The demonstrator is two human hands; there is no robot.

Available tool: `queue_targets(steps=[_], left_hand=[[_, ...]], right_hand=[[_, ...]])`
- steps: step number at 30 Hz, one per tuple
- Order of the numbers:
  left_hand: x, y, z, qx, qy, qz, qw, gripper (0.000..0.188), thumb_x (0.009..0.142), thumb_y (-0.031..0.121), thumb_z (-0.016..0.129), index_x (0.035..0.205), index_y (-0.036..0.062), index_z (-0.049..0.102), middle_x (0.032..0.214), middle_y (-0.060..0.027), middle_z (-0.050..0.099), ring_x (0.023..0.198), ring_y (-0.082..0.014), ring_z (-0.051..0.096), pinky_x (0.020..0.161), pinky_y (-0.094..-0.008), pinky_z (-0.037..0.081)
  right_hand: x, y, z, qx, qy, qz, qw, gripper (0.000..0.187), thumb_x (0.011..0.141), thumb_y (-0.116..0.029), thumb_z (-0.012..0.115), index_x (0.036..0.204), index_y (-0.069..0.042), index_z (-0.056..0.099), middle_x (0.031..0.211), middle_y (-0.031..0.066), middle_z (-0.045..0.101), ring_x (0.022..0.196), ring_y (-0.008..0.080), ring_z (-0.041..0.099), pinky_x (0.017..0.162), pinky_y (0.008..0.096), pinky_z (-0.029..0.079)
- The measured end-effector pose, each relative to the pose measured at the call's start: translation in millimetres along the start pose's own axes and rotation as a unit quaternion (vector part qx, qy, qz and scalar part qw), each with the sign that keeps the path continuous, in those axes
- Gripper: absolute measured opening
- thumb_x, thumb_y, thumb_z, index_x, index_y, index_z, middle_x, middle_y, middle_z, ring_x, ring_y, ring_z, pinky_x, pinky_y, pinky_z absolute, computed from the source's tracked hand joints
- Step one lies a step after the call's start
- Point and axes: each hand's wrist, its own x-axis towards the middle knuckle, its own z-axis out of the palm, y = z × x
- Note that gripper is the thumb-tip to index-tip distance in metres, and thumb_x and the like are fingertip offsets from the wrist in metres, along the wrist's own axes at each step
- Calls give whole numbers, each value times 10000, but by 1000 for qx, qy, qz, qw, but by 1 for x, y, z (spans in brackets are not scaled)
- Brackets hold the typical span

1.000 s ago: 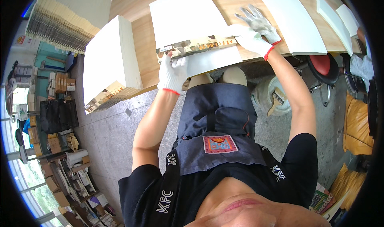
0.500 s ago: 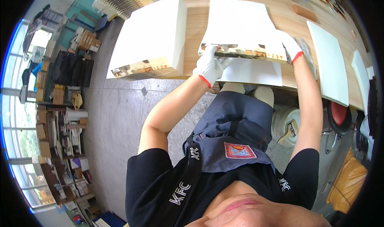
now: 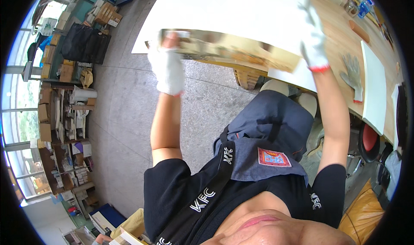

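Observation:
A thick stack of white paper sheets (image 3: 237, 12) with a brown and cream printed pattern along its near edge hangs above the table, smeared by motion. My left hand (image 3: 167, 70), in a white knit glove, is closed on its near left corner, with a bare thumb tip over the edge. My right hand (image 3: 314, 42), also gloved in white with a red cuff, grips the right side; some of its fingers blur into the white paper. Behind the held stack, most of another white stack (image 3: 142, 45) is hidden at the left.
On the wooden table (image 3: 332, 33) lie a white sheet (image 3: 297, 77), a grey glove (image 3: 353, 74), a long white stack (image 3: 374, 85) and a brown block (image 3: 359, 31). A blue bottle (image 3: 365, 6) stands far right. A red-seated stool (image 3: 369, 139) is below the right edge.
Both hands have carried the paper stack left and up off the table, toward the other stack. The grey glove now shows fully. My view has shifted slightly.

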Motion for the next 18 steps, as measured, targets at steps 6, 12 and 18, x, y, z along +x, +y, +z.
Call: queue_targets(steps=[6,12,18], left_hand=[[66,-13,-75,304,13,-39,952,404,924,356,645,1134,13,681,984,-78,685,901,-163,591,844,-298,452],[75,-81,-96,366,-2,-83,927,682,868,494,670,1324,-5,586,1265,-172,637,1162,-261,595,1010,-333,421],[72,-85,-101,289,3,-86,954,721,855,510,686,1350,0,568,1258,-163,641,1161,-264,592,1038,-350,401]], right_hand=[[48,8,127,-273,-142,184,933,578,966,-406,519,1394,-21,459,1276,140,598,1148,237,586,948,348,488],[42,48,115,-465,-126,90,872,528,943,-548,472,1148,-76,590,1135,105,665,1028,257,617,879,379,451],[38,46,117,-460,-130,121,870,498,945,-521,485,1111,-70,611,1103,120,668,1033,264,626,859,376,464]])
